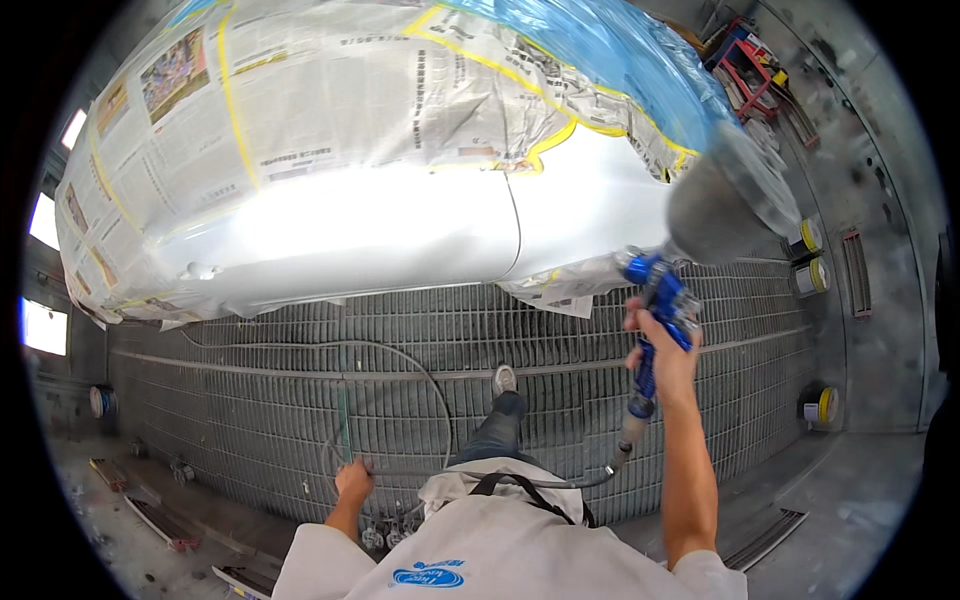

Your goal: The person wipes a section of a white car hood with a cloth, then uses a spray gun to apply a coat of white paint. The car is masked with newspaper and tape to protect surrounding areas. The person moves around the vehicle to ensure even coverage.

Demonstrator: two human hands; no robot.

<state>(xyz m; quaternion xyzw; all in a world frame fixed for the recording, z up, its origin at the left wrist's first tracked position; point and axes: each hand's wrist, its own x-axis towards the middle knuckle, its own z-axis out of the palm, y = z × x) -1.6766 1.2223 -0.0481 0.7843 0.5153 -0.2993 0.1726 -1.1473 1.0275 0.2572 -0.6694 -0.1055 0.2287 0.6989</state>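
Observation:
A blue spray gun [656,285] is gripped in my right hand [672,352], held up on the right beside the car's white panel. Its large grey paint cup [722,208] stands out toward the far right and is slightly blurred. From the gun's lower end an air hose [510,478] runs left across my waist. Low on the left, my left hand [354,482] is closed around that hose. Ahead of me lies the glossy white car side [390,225], with a seam [517,225] between two panels. Whether paint leaves the gun I cannot tell.
Newspaper sheets [340,100] with yellow tape [232,95] and blue plastic film [620,60] cover the car's upper part. More hose [425,370] loops over the metal floor grating [560,345]. A red rack [745,80] stands far right; yellow-rimmed round items [825,405] sit along the wall.

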